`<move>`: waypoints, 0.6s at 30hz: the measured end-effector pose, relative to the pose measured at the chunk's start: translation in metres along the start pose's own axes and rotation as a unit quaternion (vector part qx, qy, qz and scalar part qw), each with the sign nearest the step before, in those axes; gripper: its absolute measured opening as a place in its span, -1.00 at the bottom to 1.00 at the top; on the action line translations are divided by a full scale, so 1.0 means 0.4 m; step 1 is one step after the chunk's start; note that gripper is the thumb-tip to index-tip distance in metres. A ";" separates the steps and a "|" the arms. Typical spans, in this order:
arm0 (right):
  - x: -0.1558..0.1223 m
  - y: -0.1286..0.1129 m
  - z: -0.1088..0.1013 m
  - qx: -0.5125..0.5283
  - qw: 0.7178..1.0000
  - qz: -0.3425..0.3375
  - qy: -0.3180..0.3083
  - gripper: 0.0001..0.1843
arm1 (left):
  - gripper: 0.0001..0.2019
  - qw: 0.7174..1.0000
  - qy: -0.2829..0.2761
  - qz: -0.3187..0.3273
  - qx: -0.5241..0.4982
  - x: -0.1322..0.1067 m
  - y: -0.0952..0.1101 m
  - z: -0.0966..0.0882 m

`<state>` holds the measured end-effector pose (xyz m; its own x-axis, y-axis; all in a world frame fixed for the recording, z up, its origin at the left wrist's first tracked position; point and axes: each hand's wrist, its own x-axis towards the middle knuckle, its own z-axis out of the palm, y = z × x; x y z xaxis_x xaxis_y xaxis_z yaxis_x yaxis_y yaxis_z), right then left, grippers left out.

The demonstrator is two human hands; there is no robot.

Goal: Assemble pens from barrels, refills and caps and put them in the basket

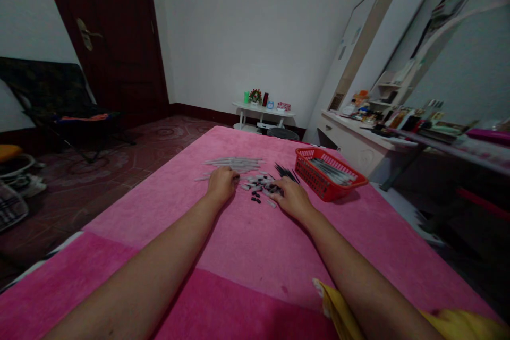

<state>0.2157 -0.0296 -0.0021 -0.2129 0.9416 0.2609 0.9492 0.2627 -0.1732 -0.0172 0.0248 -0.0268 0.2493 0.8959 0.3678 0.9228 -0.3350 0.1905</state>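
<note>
My left hand (222, 185) rests on the pink cloth with its fingers curled at the left edge of a pile of small clear and black pieces (258, 181), which look like pen caps and plugs. What its fingers hold, if anything, is hidden. Just beyond it lie several slim whitish pen barrels (235, 162), roughly side by side. Over the pile's right side, my right hand (294, 197) has thumb and fingers bent together among the pieces; their tips are too small to make out. Thin black rods (283, 171) lie just past its fingers.
A red plastic basket (327, 191) holding whitish pens stands to the right of my right hand. Pink cloth (247, 244) covers the surface. A yellow cloth (338, 308) lies near my right forearm. Beyond are a small white table (263, 108), a cluttered dresser (358, 135) and a folding chair (51, 90).
</note>
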 end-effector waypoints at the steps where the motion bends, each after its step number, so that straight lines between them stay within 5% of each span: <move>1: -0.001 0.001 0.003 -0.007 1.000 0.010 -0.005 -0.66 | -0.75 1.000 -0.001 -0.002 0.003 0.000 0.000 0.001; 8: -0.016 -0.015 -0.004 -0.044 0.995 0.056 0.063 -0.70 | -0.77 1.000 0.008 -0.001 0.015 -0.003 0.004 -0.001; 12: -0.024 -0.059 -0.005 0.010 0.992 -0.046 0.115 -0.72 | -0.76 1.000 0.007 -0.004 0.017 -0.005 0.007 -0.004; 18: -0.030 -0.117 0.026 0.060 0.979 -0.193 0.040 -0.49 | -0.78 1.000 0.009 -0.016 0.023 -0.001 0.022 -0.002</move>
<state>0.1713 -0.0510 -0.0070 -0.5269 0.7492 0.4013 0.7666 0.6228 -0.1564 -0.0095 0.0213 -0.0247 0.2144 0.9008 0.3777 0.9427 -0.2920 0.1611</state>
